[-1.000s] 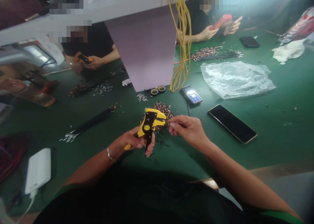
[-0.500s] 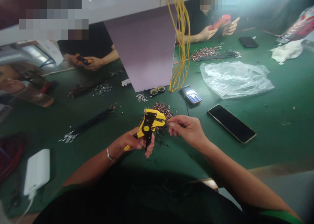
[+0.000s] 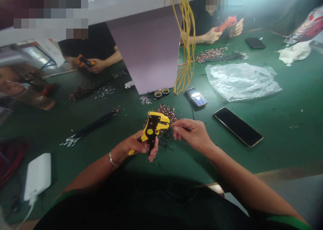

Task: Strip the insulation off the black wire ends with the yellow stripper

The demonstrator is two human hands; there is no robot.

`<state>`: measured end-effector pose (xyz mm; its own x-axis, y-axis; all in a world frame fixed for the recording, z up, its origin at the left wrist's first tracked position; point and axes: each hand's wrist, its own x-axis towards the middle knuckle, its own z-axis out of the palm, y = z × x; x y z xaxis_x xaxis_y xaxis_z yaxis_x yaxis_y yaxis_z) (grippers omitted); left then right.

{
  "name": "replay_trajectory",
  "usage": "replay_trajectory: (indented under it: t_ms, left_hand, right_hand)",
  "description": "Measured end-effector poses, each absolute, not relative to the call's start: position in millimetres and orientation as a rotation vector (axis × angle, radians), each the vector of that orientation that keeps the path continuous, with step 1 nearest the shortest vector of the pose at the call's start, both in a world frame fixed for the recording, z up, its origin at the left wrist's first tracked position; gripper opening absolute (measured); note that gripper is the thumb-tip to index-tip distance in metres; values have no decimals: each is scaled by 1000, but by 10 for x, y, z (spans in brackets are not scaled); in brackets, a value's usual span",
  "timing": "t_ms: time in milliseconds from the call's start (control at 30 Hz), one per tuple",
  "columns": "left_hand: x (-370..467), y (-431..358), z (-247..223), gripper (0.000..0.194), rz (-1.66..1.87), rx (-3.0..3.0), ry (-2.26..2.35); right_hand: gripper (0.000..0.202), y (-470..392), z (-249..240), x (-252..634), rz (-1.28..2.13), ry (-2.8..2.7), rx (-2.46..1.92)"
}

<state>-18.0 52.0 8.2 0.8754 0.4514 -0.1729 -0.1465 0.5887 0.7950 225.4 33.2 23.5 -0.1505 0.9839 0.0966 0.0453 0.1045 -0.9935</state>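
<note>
My left hand (image 3: 142, 145) is wrapped round the handles of a yellow and black wire stripper (image 3: 151, 126), its jaws pointing right. Thumb and forefinger of my right hand (image 3: 191, 132) pinch a thin dark wire (image 3: 172, 125), whose tip is at the stripper's jaws. Whether the jaws have closed on that tip is too small to tell. Below and behind the tool lies a heap of short copper-and-black wire pieces (image 3: 168, 111), partly hidden by it. A bundle of black wires (image 3: 93, 125) with pale ends rests on the green table to the left.
On the green table (image 3: 227, 162) lie a black smartphone (image 3: 238, 126), a keypad phone (image 3: 196, 97), a clear plastic bag (image 3: 242, 82), tape rolls (image 3: 158, 94) and a white power bank (image 3: 37, 176). Yellow wires (image 3: 185, 38) hang by a panel (image 3: 151, 55). Co-workers' hands hold tools across the table.
Both my hands keep nearly the same place, the wire still at the stripper's jaws. A co-worker's red tool at the back right has tilted slightly.
</note>
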Motion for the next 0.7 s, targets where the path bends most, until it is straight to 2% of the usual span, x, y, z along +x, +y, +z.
replay_trajectory:
  t_ms: [700]
  left_hand:
    - [-135, 433, 35, 19, 471, 934, 486]
  right_hand:
    - [10, 354, 236, 2253, 1243, -1308, -1094]
